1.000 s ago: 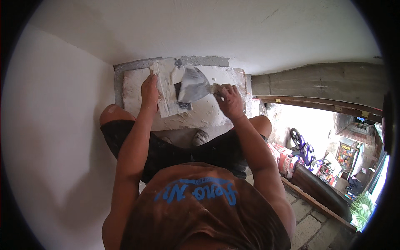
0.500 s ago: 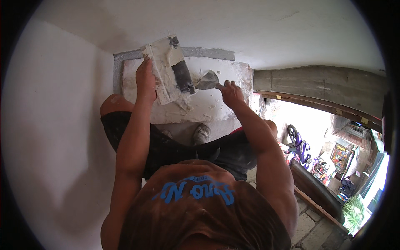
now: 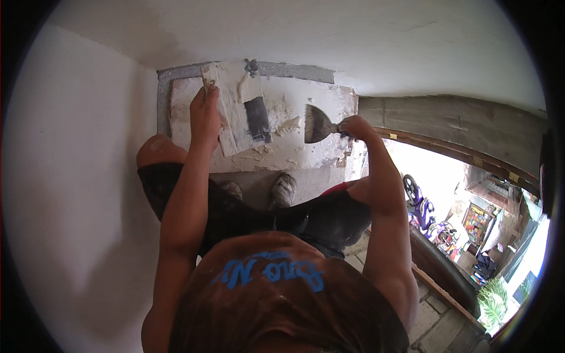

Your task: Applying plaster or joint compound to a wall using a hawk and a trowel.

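Note:
My left hand point(image 3: 205, 117) is closed around the handle edge of a wide plastering blade point(image 3: 257, 117), smeared with off-white plaster except for a dark bare patch of metal. The blade is tilted over a plaster-splashed board point(image 3: 182, 120). To its right, my right hand point(image 3: 356, 127) grips the handle of a putty knife point(image 3: 318, 125), whose fan-shaped blade points left over the board, apart from the wide blade. A smear of plaster point(image 3: 288, 125) shows between the two tools.
Pale walls rise on the left point(image 3: 65, 165) and ahead. My shoes point(image 3: 284, 189) stand just this side of the board. On the right, beyond a grey concrete ledge point(image 3: 447, 117) and brown frame, a lower area holds a purple bicycle point(image 3: 421, 209) and a green plant point(image 3: 493, 300).
My right hand has drawn the putty knife rightward, away from the wide blade, and turned it. My left hand has tipped the wide blade slightly and lowered it a little.

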Motion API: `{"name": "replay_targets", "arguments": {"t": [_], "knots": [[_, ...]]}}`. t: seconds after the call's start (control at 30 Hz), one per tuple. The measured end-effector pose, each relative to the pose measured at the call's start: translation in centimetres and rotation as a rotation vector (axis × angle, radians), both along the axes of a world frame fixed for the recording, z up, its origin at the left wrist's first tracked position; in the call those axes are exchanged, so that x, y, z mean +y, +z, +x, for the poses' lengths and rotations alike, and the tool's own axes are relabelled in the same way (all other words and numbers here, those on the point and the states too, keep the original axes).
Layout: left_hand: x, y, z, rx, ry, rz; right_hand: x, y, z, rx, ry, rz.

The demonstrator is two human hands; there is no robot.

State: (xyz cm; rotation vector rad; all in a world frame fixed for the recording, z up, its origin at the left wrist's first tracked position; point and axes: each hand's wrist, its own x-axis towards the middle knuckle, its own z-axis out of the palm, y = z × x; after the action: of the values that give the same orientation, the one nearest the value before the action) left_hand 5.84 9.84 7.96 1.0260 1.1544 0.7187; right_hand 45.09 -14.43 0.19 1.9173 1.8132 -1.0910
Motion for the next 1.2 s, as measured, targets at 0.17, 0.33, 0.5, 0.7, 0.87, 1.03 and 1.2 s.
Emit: {"name": "replay_targets", "arguments": {"t": [0.17,0.33,0.5,0.7,0.87,1.03,1.2], "knots": [[-0.3,-1.3,-1.5,0.104,0.031,0.021,-2.5,-6.2,1.4,0.237,-0.597,-0.161],[-0.8,-1.3,-1.1,0.074,0.169,-0.04,-4.1,-11.9,-1.6,0.398,-0.712,-0.028],[-1.2,-0.5,0.3,0.008,0.168,-0.103,-4.9,-13.5,-4.2,0.348,-0.443,0.225],[-1.1,-1.7,0.4,-0.032,0.144,-0.007,-1.9,-8.2,-11.8,0.384,-0.901,0.048],[0.2,-3.2,0.9,0.073,0.054,0.142,-3.1,-0.7,-9.9,0.577,-1.022,0.05],[1.2,-4.2,0.9,0.216,-0.043,0.064,-2.7,10.1,-9.9,0.751,-1.015,0.248],[-0.7,-3.3,2.2,-0.098,-0.045,-0.252,-0.6,15.6,-14.3,0.421,-0.782,0.904]]}}
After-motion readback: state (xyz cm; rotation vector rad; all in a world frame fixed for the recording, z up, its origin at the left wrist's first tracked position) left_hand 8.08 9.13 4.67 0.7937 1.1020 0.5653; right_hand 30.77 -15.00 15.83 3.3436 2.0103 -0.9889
